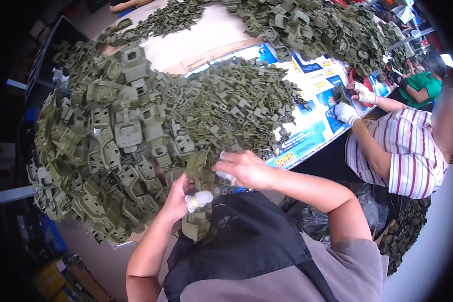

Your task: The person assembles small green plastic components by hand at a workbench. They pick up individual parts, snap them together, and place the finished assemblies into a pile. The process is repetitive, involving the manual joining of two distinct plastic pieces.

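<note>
My left hand [177, 200] is closed round an olive-green moulded plastic part [200, 168], held upright in front of my apron. A white cover with a yellowish band wraps its thumb. More green plastic [195, 227] shows below that thumb; whether it belongs to the same part I cannot tell. At the part's right edge, my right hand [246, 170] has its fingers curled together, with white covers on some fingertips. Anything small between those fingers is hidden. Just beyond my hands lies a heap of small green plastic pieces [231, 103].
Larger green plastic parts [128, 133] are piled high at the left, and another big heap [312, 30] lies at the far right. Printed blue-and-white cardboard [307, 136] covers the table. Close on my right, a co-worker in a striped shirt [392, 151] handles a dark part with white-gloved hands.
</note>
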`<state>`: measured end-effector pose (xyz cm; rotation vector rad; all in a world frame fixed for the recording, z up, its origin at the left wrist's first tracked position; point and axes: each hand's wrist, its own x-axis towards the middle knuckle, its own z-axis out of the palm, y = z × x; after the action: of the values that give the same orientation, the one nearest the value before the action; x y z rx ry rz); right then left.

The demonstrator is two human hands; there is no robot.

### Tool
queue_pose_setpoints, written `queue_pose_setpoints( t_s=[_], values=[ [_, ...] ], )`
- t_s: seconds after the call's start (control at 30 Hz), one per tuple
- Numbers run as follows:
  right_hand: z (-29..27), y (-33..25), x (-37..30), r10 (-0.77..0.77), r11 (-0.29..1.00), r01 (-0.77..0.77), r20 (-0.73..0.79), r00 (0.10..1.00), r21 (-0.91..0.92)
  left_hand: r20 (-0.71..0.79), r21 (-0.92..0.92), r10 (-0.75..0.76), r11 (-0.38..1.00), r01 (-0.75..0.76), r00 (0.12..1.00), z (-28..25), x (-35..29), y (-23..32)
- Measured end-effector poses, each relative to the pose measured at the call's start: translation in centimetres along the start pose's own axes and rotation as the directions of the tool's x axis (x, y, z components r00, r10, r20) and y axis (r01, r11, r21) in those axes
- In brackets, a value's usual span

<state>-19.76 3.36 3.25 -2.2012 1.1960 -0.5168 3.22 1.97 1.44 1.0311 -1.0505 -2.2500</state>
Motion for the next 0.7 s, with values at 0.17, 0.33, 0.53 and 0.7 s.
queue_pose_setpoints(
  t_s=[0.17, 0.33, 0.53, 0.7],
  values=[
    [-0.1, 1.2, -0.7, 0.037, 0.982, -0.029, -0.04, 0.999, 0.187, 0.035, 0.234, 0.113, 0.965, -0.118, 0.993, 1.2, 0.4, 0.5],
    [-2.5, 6.3, -3.5, 0.246, 0.771, -0.093, -0.161, 0.956, 0.63, -0.222, -0.031, 0.031, 0.999, -0.039, 0.975, -1.3, 0.0, 0.6],
    [1.9, 19.2, -17.7, 0.413, 0.711, -0.603, -0.48, 0.774, -0.361, -0.405, -0.425, -0.095, 0.9, -0.095, 0.909, -2.1, -1.1, -1.2],
    [4.1, 21.8, -17.6, 0.239, 0.784, -0.457, -0.477, 0.846, -0.419, -0.317, -0.459, -0.094, 0.886, -0.066, 0.944, 0.1, -1.1, -0.5]
  ],
)
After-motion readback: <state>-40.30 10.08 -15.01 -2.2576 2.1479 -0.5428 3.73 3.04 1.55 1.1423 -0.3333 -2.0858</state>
